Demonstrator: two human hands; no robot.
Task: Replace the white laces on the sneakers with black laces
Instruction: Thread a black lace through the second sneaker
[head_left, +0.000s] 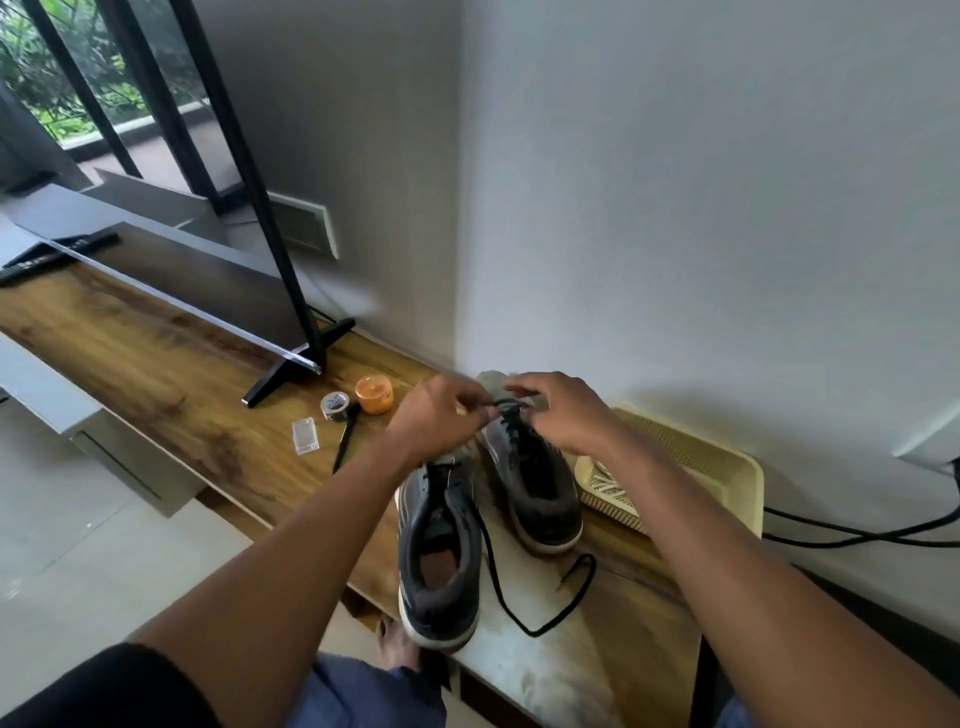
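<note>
Two grey sneakers stand side by side on the wooden bench (156, 364), toes pointing away from me. The right sneaker (535, 478) carries a black lace (511, 423) through its eyelets. Over its toe end my left hand (441, 415) and my right hand (561, 410) each pinch a part of that lace. The left sneaker (441, 551) sits nearer to me, and a loose black lace (519, 597) trails from it across the bench. White laces (605, 486) lie in the cream basket (727, 467).
An orange jar (374, 395), a tape roll (334, 405), a small clear plastic box (305, 436) and a black pen (345, 436) lie left of the shoes. A TV (182, 270) on black feet stands further left. Cables (857, 530) run along the wall at right.
</note>
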